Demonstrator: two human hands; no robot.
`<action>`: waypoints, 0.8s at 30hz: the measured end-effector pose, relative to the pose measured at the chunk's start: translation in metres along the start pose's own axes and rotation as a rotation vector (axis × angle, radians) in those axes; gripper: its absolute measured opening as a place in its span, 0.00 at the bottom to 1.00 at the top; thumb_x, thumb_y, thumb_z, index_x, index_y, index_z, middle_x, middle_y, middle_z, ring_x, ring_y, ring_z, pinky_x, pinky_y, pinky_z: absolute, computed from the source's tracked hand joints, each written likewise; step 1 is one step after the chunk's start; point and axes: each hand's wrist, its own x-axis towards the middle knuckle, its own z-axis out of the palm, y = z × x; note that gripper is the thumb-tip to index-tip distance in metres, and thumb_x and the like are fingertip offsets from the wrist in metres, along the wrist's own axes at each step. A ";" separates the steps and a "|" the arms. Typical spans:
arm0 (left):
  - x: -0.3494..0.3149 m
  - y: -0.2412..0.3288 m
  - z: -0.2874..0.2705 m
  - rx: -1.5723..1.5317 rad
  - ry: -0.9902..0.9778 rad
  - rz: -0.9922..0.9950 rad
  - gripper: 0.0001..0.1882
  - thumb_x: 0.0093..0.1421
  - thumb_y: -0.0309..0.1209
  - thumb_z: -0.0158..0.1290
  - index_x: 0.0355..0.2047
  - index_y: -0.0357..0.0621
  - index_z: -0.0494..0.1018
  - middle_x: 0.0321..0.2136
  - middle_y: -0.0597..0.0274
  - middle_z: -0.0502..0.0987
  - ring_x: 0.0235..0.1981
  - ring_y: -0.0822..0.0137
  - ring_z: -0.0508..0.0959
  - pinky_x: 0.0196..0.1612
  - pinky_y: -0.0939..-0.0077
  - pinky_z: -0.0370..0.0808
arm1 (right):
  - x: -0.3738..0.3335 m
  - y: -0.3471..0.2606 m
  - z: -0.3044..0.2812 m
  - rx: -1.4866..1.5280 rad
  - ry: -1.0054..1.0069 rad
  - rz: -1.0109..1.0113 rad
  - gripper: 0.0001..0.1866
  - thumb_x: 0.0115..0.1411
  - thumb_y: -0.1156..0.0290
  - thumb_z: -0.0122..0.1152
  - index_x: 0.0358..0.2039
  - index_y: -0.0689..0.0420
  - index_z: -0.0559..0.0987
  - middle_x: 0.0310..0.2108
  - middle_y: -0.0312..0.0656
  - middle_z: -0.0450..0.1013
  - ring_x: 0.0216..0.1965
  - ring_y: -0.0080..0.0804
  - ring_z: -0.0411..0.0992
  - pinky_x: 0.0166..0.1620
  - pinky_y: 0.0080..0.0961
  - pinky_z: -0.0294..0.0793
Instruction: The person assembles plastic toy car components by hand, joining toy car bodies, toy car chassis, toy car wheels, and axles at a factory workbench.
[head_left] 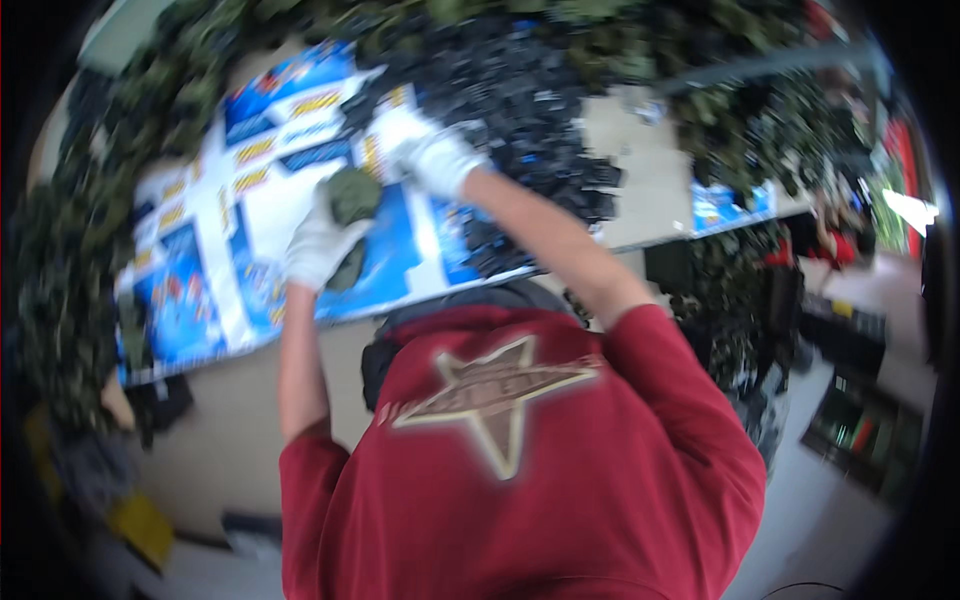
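Note:
My left hand (322,245), in a white glove, is closed on a dark olive-green piece (354,195) with a rounded outline. More of the same green shows below the thumb. My right hand (435,158), also gloved in white, reaches to the edge of a heap of small black pieces (520,110). Motion smears its fingers, and whether they hold one of the pieces is unclear. Under both hands lies a blue and white printed sheet (385,265) on the table.
Piles of dark green pieces (70,240) line the table's left and far sides, with more green pieces (740,120) at the right. A bare beige table patch (635,170) lies right of the black heap. Another person in red (840,245) is at the far right. A dark crate (865,430) stands on the floor.

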 end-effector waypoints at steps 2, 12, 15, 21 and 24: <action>0.023 -0.035 0.023 -0.221 0.055 0.293 0.43 0.55 0.48 0.60 0.63 0.39 0.55 0.53 0.44 0.74 0.53 0.47 0.75 0.55 0.60 0.72 | 0.017 0.013 0.043 -0.057 0.300 0.018 0.08 0.48 0.73 0.58 0.29 0.59 0.80 0.31 0.52 0.76 0.35 0.47 0.76 0.38 0.36 0.77; -0.054 0.047 0.022 -1.170 -0.261 0.043 0.33 0.64 0.31 0.54 0.66 0.45 0.54 0.52 0.61 0.71 0.49 0.69 0.74 0.51 0.74 0.74 | -0.095 0.014 -0.046 0.739 0.274 0.404 0.32 0.60 0.55 0.62 0.61 0.58 0.69 0.49 0.53 0.75 0.48 0.45 0.74 0.53 0.30 0.71; -0.069 0.109 0.028 -1.035 -0.381 0.198 0.36 0.62 0.28 0.55 0.67 0.42 0.52 0.55 0.59 0.68 0.53 0.67 0.72 0.55 0.73 0.70 | -0.128 -0.007 -0.097 0.997 0.097 0.422 0.30 0.62 0.55 0.59 0.61 0.58 0.69 0.52 0.51 0.74 0.50 0.42 0.75 0.54 0.29 0.71; -0.068 0.170 0.030 -0.976 -0.530 0.338 0.44 0.54 0.31 0.64 0.67 0.41 0.54 0.51 0.55 0.73 0.48 0.66 0.76 0.51 0.72 0.73 | -0.195 0.031 -0.102 1.385 0.379 0.376 0.37 0.65 0.49 0.54 0.66 0.62 0.61 0.58 0.39 0.70 0.54 0.30 0.71 0.56 0.27 0.70; -0.066 0.165 0.043 -0.825 -0.474 0.376 0.47 0.50 0.38 0.68 0.66 0.41 0.56 0.44 0.56 0.78 0.42 0.68 0.78 0.47 0.74 0.75 | -0.199 0.030 -0.098 1.510 0.237 0.355 0.42 0.61 0.47 0.60 0.65 0.66 0.62 0.63 0.44 0.63 0.63 0.30 0.61 0.64 0.28 0.58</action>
